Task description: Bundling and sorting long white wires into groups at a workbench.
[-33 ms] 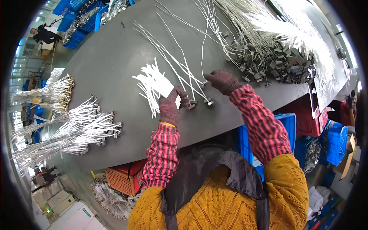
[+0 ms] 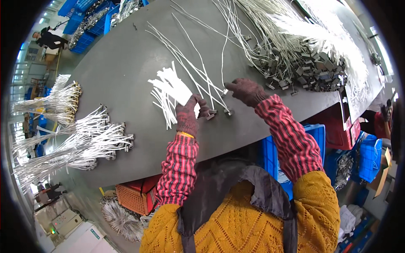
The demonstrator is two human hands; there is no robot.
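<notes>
My left hand (image 2: pixel 190 114), in a dark maroon knit glove, is closed around a fanned bundle of flat white strips (image 2: pixel 175 89). Beside its fingers lies a small dark block-ended wire piece (image 2: pixel 211 113). My right hand (image 2: pixel 248 91), gloved alike, has its fingertips pinched at the near end of a thin white wire (image 2: pixel 222 67), where a small metal end piece (image 2: pixel 225 91) shows. Between the hands, several loose white wires (image 2: pixel 192 63) run away over the grey table (image 2: pixel 139 46); another small end piece (image 2: pixel 229 112) lies nearer me.
A large heap of wires with dark square ends (image 2: pixel 312 74) covers the table's right side. Tied white wire bundles (image 2: pixel 93 139) lie at the left. Below the edge stand blue crates (image 2: pixel 317 135) and an orange basket (image 2: pixel 130 199). Another person's gloved hand (image 2: pixel 386 110) shows far right.
The white strips in my left hand have shifted slightly right. My right hand has moved a little nearer me, with the metal end piece showing at its fingertips.
</notes>
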